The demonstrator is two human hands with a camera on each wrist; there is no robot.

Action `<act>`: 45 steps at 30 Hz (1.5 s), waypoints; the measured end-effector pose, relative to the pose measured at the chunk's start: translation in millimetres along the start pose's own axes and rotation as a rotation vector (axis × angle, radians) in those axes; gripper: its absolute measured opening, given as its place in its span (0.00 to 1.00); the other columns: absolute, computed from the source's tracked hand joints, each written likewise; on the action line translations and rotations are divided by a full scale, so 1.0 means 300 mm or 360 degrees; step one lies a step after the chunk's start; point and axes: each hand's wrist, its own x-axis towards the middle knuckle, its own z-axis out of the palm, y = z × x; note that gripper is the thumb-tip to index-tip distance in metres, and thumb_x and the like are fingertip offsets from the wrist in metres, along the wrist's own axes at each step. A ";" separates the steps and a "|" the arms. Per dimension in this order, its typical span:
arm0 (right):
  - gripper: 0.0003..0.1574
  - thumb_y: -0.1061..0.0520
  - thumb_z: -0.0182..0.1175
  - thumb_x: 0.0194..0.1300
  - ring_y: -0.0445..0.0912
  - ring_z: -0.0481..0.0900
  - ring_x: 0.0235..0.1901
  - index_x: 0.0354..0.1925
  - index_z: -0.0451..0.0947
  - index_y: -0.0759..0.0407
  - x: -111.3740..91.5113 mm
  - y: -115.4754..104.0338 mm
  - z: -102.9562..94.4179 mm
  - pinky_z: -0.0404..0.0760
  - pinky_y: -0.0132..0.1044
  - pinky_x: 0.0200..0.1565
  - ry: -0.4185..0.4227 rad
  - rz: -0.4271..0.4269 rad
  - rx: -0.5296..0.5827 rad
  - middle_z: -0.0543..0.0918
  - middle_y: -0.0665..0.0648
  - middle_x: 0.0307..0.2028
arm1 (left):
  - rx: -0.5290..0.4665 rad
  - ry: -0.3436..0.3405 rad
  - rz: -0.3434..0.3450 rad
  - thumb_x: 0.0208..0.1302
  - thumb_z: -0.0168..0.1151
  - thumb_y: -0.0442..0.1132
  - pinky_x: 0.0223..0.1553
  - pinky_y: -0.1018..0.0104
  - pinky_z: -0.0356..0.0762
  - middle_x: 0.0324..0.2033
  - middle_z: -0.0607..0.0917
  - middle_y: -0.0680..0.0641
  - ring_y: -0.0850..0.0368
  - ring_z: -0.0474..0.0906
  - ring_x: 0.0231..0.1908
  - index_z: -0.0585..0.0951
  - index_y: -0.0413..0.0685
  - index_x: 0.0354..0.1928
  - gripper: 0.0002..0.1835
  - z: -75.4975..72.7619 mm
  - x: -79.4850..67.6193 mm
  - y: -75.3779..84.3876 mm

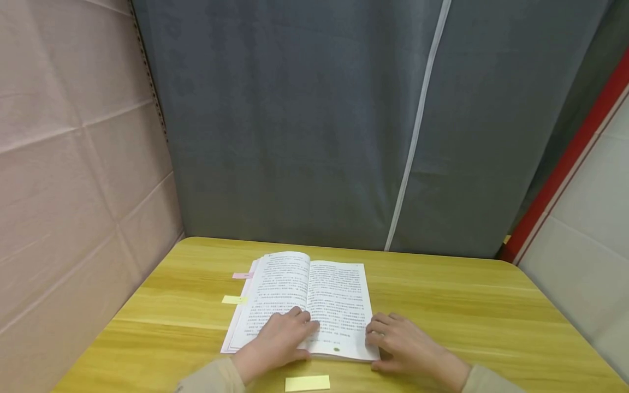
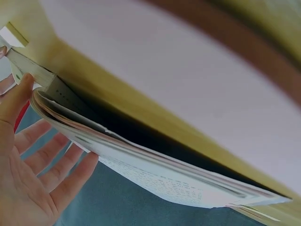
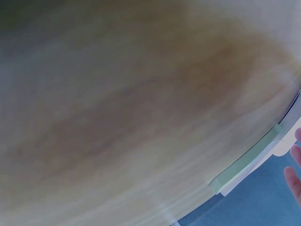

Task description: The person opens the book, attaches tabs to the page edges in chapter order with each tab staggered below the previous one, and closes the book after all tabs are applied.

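An open book (image 1: 339, 295) with printed text lies on the wooden table. My left hand (image 1: 282, 338) rests over the lower part of the book near its spine, fingers extended across the pages. In the left wrist view, the left palm (image 2: 28, 174) faces the camera and its fingers are spread by the book's lower edge. My right hand (image 1: 405, 344) touches the lower right edge of the right page, fingers loosely bent and thumb beside the corner. Only a few right fingertips (image 3: 293, 181) show in the right wrist view.
A pink tab (image 1: 242, 275) and a yellow tab (image 1: 234, 299) stick out from the book's left side. A yellow sticky-note pad (image 1: 307, 383) lies near the front of the table (image 1: 472, 305). A grey curtain (image 1: 295, 120) hangs behind the table, with pale walls on both sides.
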 end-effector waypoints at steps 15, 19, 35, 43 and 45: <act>0.22 0.35 0.57 0.51 0.41 0.68 0.38 0.33 0.76 0.49 0.003 -0.010 -0.001 0.70 0.35 0.34 0.0023 -0.0016 0.0012 0.74 0.46 0.37 | 0.0002 0.0168 0.0012 0.44 0.56 0.45 0.18 0.67 0.69 0.51 0.72 0.48 0.54 0.72 0.44 0.68 0.49 0.58 0.33 -0.007 -0.040 0.014; 0.22 0.35 0.57 0.51 0.41 0.68 0.39 0.33 0.76 0.50 0.003 -0.011 -0.001 0.70 0.35 0.35 0.0019 -0.0011 -0.0001 0.74 0.47 0.37 | 0.0071 0.0190 0.0028 0.45 0.57 0.45 0.32 0.59 0.75 0.58 0.66 0.46 0.51 0.67 0.52 0.62 0.48 0.62 0.37 -0.011 -0.042 0.016; 0.22 0.35 0.57 0.51 0.41 0.69 0.39 0.33 0.77 0.49 0.002 -0.014 -0.005 0.71 0.38 0.35 -0.0002 0.0003 -0.0005 0.74 0.46 0.37 | 0.0276 0.0240 0.0082 0.30 0.69 0.46 0.56 0.40 0.32 0.66 0.38 0.43 0.48 0.33 0.64 0.47 0.52 0.68 0.59 -0.027 -0.035 -0.003; 0.22 0.35 0.56 0.52 0.41 0.68 0.39 0.33 0.76 0.49 0.002 -0.011 -0.004 0.71 0.38 0.35 -0.0018 0.0008 0.0000 0.74 0.47 0.38 | 0.0312 0.0042 -0.0064 0.40 0.64 0.51 0.56 0.41 0.42 0.62 0.60 0.43 0.47 0.52 0.61 0.66 0.49 0.60 0.40 -0.028 -0.057 -0.015; 0.23 0.34 0.56 0.52 0.41 0.68 0.39 0.33 0.76 0.49 0.001 -0.012 -0.003 0.71 0.38 0.35 -0.0017 0.0004 -0.0007 0.74 0.46 0.38 | 0.0253 -0.0047 -0.0124 0.44 0.61 0.51 0.54 0.43 0.53 0.57 0.68 0.43 0.48 0.62 0.57 0.70 0.49 0.56 0.34 -0.028 -0.066 -0.013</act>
